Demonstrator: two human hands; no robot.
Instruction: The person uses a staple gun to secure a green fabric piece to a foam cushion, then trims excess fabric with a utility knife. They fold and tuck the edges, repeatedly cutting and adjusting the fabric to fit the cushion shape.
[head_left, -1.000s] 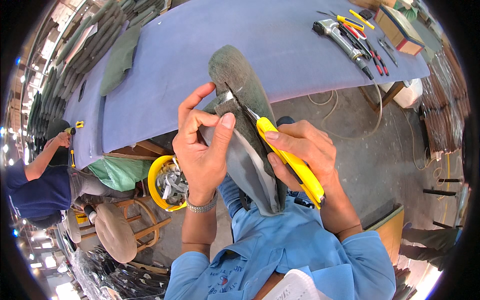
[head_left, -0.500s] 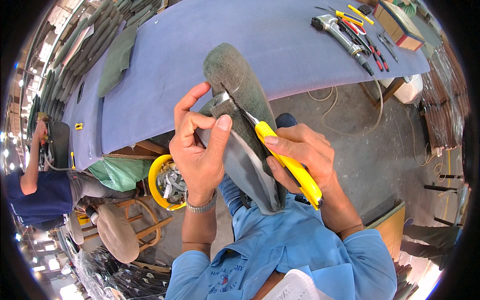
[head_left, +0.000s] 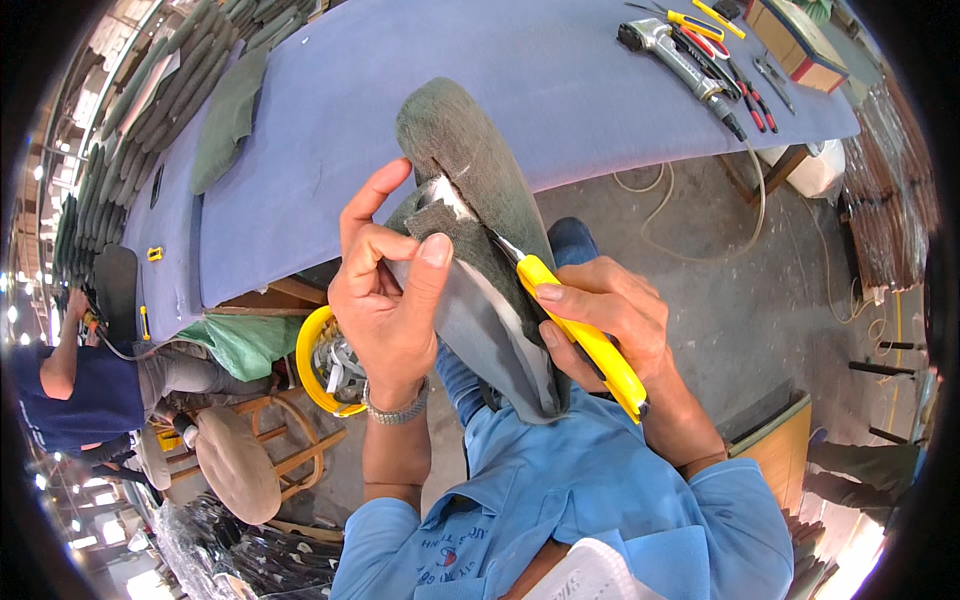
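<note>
A long grey-green fabric-covered cushion [head_left: 455,130] with a rounded far end is held upright between my body and the table. My left hand [head_left: 395,290] pinches a loose flap of its fabric [head_left: 448,222] between thumb and fingers, with the index finger raised. White padding shows in the slit beside the flap. In my right hand [head_left: 610,315] is a yellow utility knife [head_left: 590,345], its blade tip at the fabric near the slit. Below the flap, the cushion's grey underside [head_left: 480,325] is exposed along a pale edge.
On the blue-covered table [head_left: 380,120] lie a pneumatic stapler [head_left: 680,70], pliers [head_left: 755,100] and a box [head_left: 800,45]. A yellow bucket [head_left: 308,365] of scraps stands below. At left are stacked cushions [head_left: 170,100], another person [head_left: 85,390] and a chair [head_left: 240,460]. A hose [head_left: 730,262] crosses the floor.
The blade has moved slightly down and right along the cushion. The slit gapes wider, showing more white padding, while my left hand still pinches the flap, a little further left.
</note>
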